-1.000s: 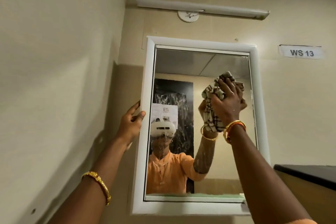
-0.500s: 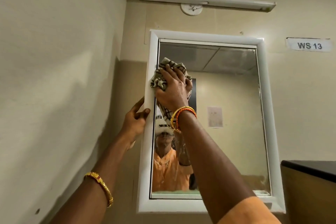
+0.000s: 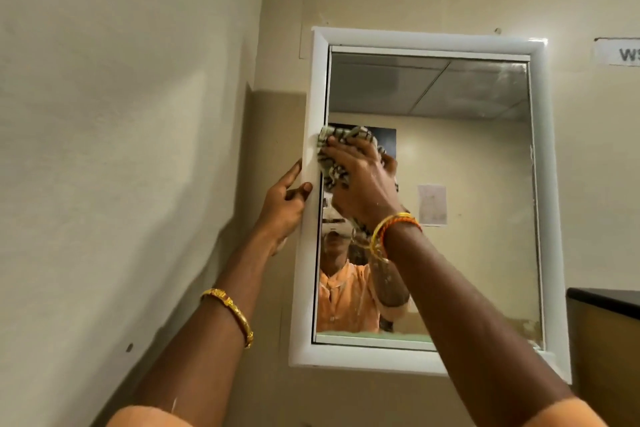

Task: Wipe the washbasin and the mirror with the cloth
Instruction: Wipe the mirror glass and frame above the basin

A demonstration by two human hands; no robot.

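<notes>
A crumpled checked cloth [image 3: 334,172] is pressed against the left edge of the white-framed wall mirror [image 3: 478,149].

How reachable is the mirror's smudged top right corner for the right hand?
Probably yes: the right hand holds the cloth against the mirror near its left edge, with only bare glass up to that corner.
</notes>
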